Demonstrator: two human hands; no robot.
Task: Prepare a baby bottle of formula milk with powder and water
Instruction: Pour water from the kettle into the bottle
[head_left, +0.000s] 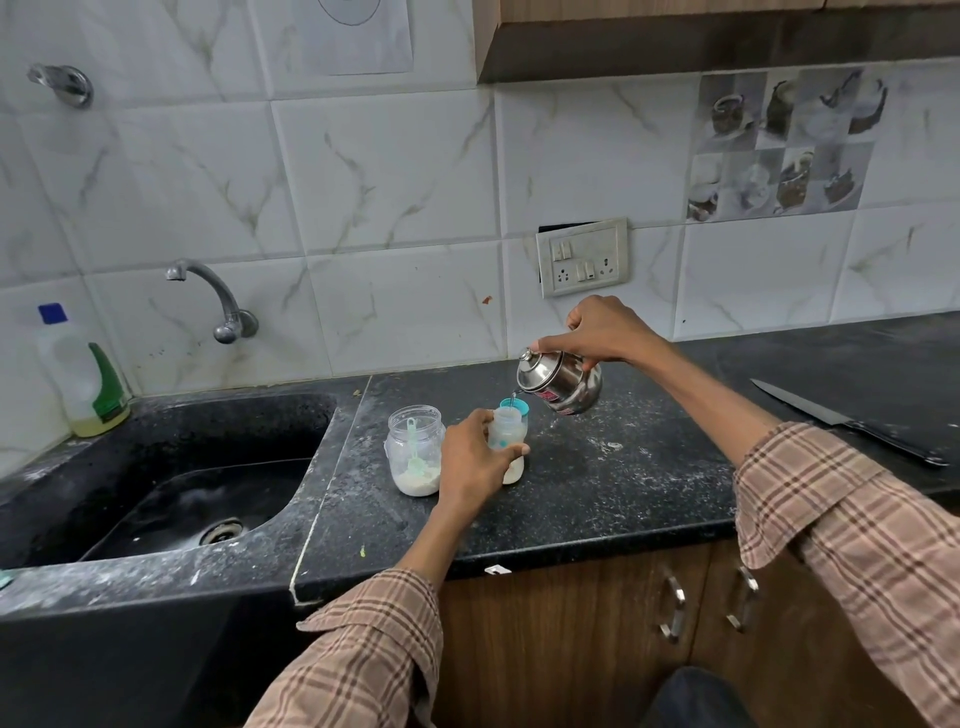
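Head view, left hand (470, 457) fingers gripping baby bottle (510, 441), right hand (602, 330) holding tilted kettle (563, 382), mid-counter (597, 493).

Black desk (597, 499), dusted white.
On it: jar (415, 449), bottle (511, 441), knife (841, 420) far right, detergent (85, 379) by sink (171, 467).

Left hand (470, 457) curled low; right hand (602, 330) gripping, raised.

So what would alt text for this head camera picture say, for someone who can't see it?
A person's right hand tips a steel kettle, pouring water into a baby bottle gripped by the left hand on a black counter. An open powder jar with a scoop stands left of it, beside the sink.
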